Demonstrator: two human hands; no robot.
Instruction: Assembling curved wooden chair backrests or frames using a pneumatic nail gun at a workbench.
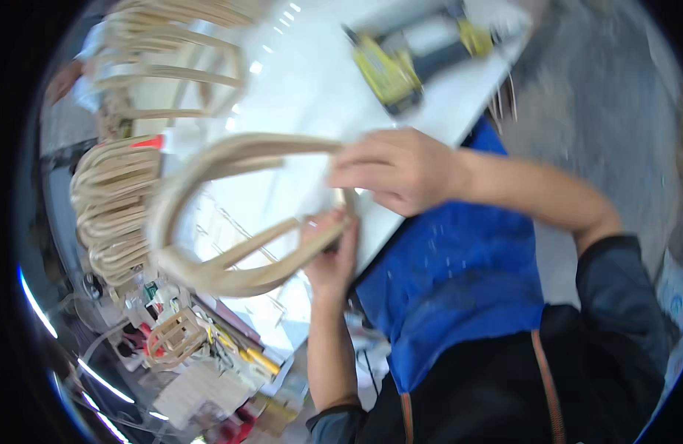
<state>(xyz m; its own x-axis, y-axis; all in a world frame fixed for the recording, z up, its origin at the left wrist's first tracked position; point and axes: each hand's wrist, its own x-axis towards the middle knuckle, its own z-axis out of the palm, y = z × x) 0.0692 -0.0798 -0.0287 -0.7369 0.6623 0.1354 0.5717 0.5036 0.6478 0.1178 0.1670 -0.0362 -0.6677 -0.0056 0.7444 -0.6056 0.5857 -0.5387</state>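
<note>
A pale bent-wood frame [241,281], a rounded loop with inner rails, is tilted above the white tabletop [304,59]. My left hand [332,251] grips its lower near end from below, fingers wrapped round the rail. At the upper near corner my right hand [402,172] has its fingers closed on the frame's end. Those fingertips are blurred, and whether a small piece is also between them cannot be told. Beyond my right hand a yellow-green and black nail gun [389,70] lies on its side on the table.
Several similar bent-wood frames are stacked at the left [116,207] and far left [171,70]. Lower left, a cluttered surface holds a small wooden frame [177,339] and a yellow-handled tool [260,361]. The table's edge [448,140] runs diagonally beside my blue apron [460,274]. Another person's arm [64,81] shows far left.
</note>
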